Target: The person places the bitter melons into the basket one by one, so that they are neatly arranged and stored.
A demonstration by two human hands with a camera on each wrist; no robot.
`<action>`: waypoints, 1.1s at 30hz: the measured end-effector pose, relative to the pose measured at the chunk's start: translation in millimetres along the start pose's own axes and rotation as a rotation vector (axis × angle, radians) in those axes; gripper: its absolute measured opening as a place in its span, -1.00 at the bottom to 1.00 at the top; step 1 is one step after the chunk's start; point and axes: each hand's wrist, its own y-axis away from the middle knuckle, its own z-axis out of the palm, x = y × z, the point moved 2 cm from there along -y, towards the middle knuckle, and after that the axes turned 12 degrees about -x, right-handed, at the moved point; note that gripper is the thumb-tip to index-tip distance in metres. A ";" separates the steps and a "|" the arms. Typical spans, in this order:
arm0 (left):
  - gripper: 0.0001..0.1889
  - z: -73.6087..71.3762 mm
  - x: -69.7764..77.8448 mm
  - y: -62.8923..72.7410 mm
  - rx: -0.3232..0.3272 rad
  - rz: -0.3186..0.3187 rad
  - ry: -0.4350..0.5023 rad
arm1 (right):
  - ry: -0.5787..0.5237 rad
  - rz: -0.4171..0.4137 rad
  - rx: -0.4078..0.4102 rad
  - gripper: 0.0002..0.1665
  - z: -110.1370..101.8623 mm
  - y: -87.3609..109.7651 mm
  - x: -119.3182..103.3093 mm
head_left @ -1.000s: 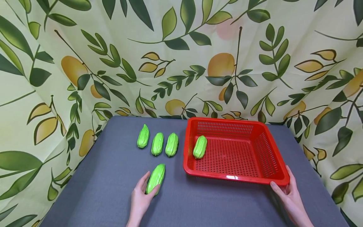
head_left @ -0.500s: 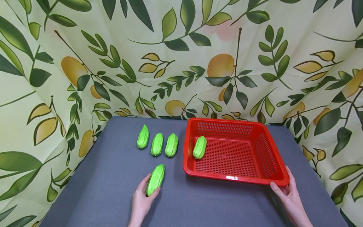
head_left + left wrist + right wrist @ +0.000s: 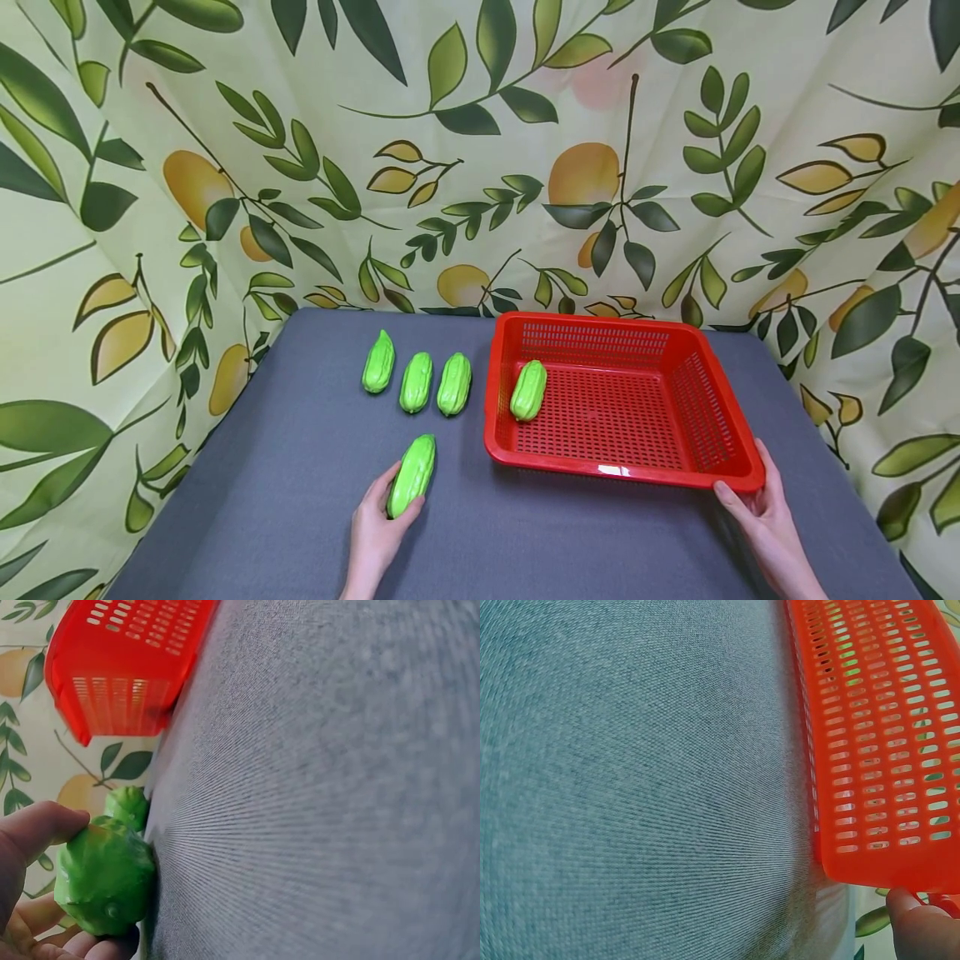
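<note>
Vegetable (image 3: 412,477) in front: bright green, oblong and ridged, set aslant to the left of the basket (image 3: 555,463) and apart from the others; from where I stand I can't tell whether it rests on the desk (image 3: 262,475) or sits just clear of it.
Left hand (image 3: 375,532): gripping that vegetable round its near end, thumb along the side facing the basket, fingers on the opposite side; the far end sticks out free.
Right hand (image 3: 765,505): holding the basket's near right corner, thumb at the rim, the other fingers mostly hidden behind it.
Red basket: upright on the desk, slotted walls, with one green vegetable (image 3: 528,390) lying inside near the left wall.
Row at the back: three loose vegetables (image 3: 416,382) on the desk left of the basket, side by side with gaps between; the leftmost tapers to a point.
Feel of it: I'd guess light and fairly firm, perhaps a moulded imitation; the glossy skin may slide a little, though the ridges should give purchase, and it hardly looks fragile.
Best hold: thumb against fingers across the middle, I'd say, since an end grip could let the far tip dip.
Behind: cloth (image 3: 510,142) printed with leaves and orange fruit.
</note>
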 end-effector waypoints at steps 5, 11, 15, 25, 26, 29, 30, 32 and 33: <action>-0.37 -1.2 -0.9 -0.3 0.001 -0.037 0.054 | 0.002 0.003 -0.001 0.03 0.3 0.0 -0.7; -0.35 -7.1 5.7 -1.1 0.012 -0.033 0.196 | 0.005 0.006 -0.005 0.03 0.2 0.1 -1.0; -0.36 -9.4 13.3 -2.0 0.035 -0.035 0.283 | -0.001 -0.006 -0.010 0.03 -0.1 -0.2 -1.1; -0.37 -9.7 27.8 -3.9 0.057 -0.072 0.396 | 0.002 -0.007 -0.006 0.04 -0.1 0.1 -0.4; -0.37 -9.5 28.8 -4.4 0.057 -0.071 0.403 | 0.001 -0.006 -0.006 0.04 -0.2 0.0 -0.4; -0.38 -9.4 32.4 -6.1 0.054 -0.061 0.421 | 0.008 0.003 -0.004 0.04 -0.4 -0.1 -0.3; -0.38 -9.6 33.7 -6.7 0.055 -0.055 0.430 | 0.012 0.008 -0.003 0.04 -0.5 -0.1 -0.2; -0.39 -10.0 36.7 -7.9 0.057 -0.044 0.447 | 0.019 0.017 -0.001 0.04 -0.7 0.0 -0.1; -0.39 -10.2 38.3 -8.5 0.056 -0.037 0.459 | 0.022 0.021 0.000 0.04 -0.7 0.1 -0.1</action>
